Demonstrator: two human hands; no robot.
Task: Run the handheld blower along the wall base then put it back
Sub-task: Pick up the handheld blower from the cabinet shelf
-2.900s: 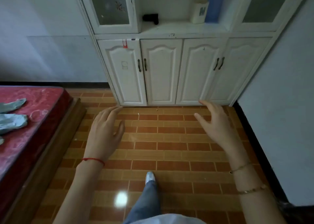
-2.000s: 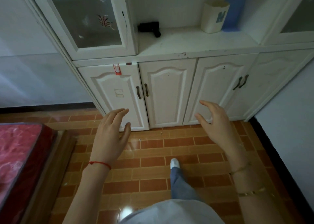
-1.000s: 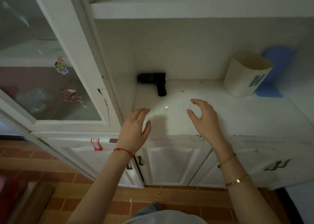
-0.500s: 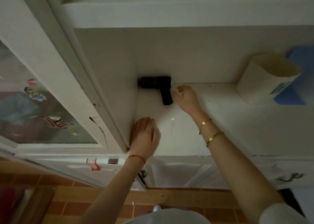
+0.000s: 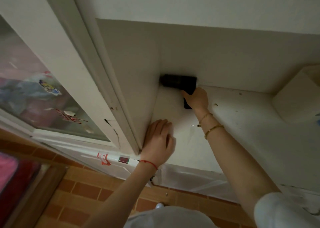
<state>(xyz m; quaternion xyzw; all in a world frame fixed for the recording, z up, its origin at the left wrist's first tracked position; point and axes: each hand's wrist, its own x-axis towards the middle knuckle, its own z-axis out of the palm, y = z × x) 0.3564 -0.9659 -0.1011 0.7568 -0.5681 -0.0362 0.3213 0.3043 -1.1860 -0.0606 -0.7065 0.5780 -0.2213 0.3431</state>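
Observation:
A black handheld blower (image 5: 179, 82) lies on the white cabinet shelf (image 5: 233, 124), in the back left corner of the open niche, its barrel pointing left. My right hand (image 5: 197, 98) is wrapped around the blower's handle, which hides most of it; the blower still rests on the shelf. My left hand (image 5: 160, 139) lies flat on the shelf near its front left edge, fingers together, holding nothing.
A glass cabinet door (image 5: 39, 96) with stickers stands to the left of the niche. A cream container (image 5: 297, 96) sits on the shelf at the right. Below are white lower cabinet doors (image 5: 190, 177), brick-pattern floor tiles (image 5: 83, 196) and a red mattress (image 5: 10, 170) at far left.
I have walked up to the cabinet. My right hand reached to the back of the shelf and closed on the blower's handle. My left hand came down flat on the shelf.

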